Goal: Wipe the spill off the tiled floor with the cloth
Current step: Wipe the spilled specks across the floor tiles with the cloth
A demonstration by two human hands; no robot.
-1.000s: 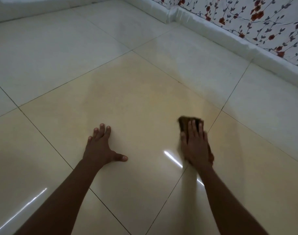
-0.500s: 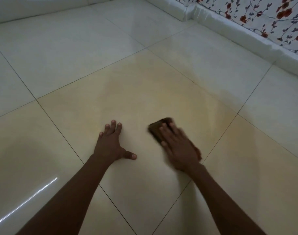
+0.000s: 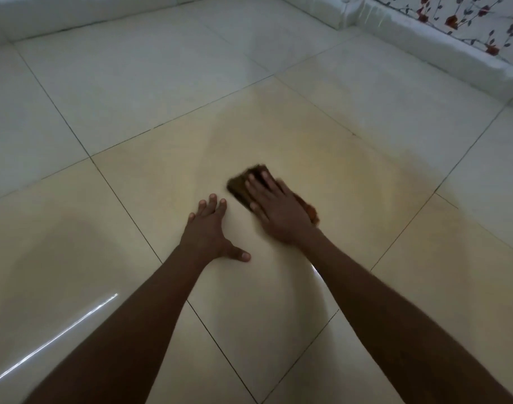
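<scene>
A dark brown cloth (image 3: pixel 243 183) lies flat on the glossy cream tiled floor (image 3: pixel 322 158) near the middle of the view. My right hand (image 3: pixel 278 212) presses down on it with the fingers spread, so most of the cloth is hidden and only its far-left corner and a reddish edge at the right show. My left hand (image 3: pixel 210 233) rests flat on the same tile just left of the cloth, fingers apart, holding nothing. I cannot make out a distinct spill; the tile shines and the cloth is motion-blurred.
A white skirting (image 3: pixel 441 51) runs along the back right under a wall with red flower wallpaper (image 3: pixel 468 18). Another white skirting (image 3: pixel 74 16) runs along the far left. Dark grout lines cross the floor.
My right hand has slid the cloth leftward across the tile, from near the grout line to beside my left hand. The left hand has stayed planted.
</scene>
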